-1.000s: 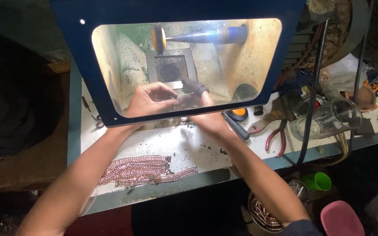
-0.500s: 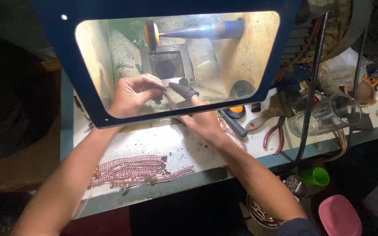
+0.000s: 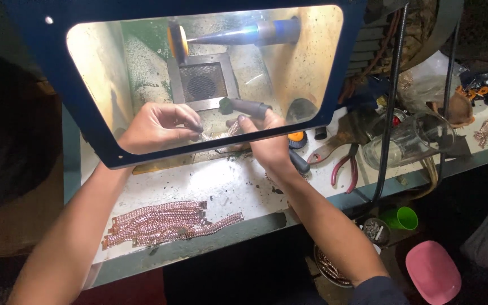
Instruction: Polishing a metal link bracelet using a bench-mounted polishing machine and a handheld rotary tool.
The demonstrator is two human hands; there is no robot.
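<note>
While both hands work behind the clear window of the blue-framed shield (image 3: 345, 68), the left hand (image 3: 156, 127) pinches one end of a single pale chain (image 3: 221, 133) with fingers closed on it, and the right hand (image 3: 266, 138) grips the other end, its fingers also wrapped around one dark tapered tool (image 3: 247, 106). The chain lies stretched between the two hands, just above the bench (image 3: 221, 181) inside the lit booth. One orange wheel (image 3: 176, 38) sits on one spindle (image 3: 244, 34) at the booth's back. Near the bench's front left edge lies a pile of copper chains (image 3: 165, 221), too overlapped to count. One pair of red-handled pliers (image 3: 343, 166) and one glass jar (image 3: 408, 141) lie toward the right edge. Below the front edge sit one green cup (image 3: 405, 217) and one pink bowl (image 3: 433, 271).

Compared with half a second ago, the hands sit closer together and lower in the window, and the shield fills more of the view.
</note>
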